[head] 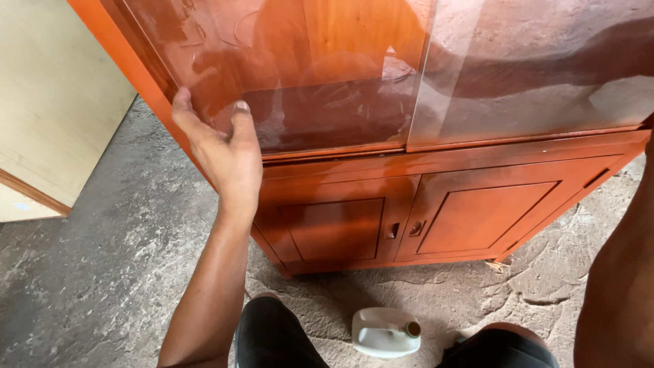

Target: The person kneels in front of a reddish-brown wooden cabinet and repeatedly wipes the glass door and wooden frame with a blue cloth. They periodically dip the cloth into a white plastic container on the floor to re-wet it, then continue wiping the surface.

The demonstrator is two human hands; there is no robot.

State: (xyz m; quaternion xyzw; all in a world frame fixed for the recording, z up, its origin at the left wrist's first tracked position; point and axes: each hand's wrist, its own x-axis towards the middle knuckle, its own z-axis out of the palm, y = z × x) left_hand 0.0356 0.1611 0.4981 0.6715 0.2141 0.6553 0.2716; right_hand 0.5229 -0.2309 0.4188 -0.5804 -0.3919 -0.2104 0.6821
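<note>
My left hand (221, 146) grips the left edge of a sliding glass pane (320, 75) on a glossy red-brown wooden cabinet (436, 163); the fingers curl round the pane's edge and the thumb presses on its front. A second glass pane (545, 68) overlaps it on the right. My right forearm (616, 286) rises along the right border of the view, and its hand is out of view above the frame. Below the glass, the cabinet has two closed panelled doors (402, 221) with small handles at the middle.
A white plastic jug (385, 332) with a brown cap lies on the rough grey concrete floor (102, 272) between my knees. A pale board (54, 88) with a wooden edge leans at the left, beside the cabinet.
</note>
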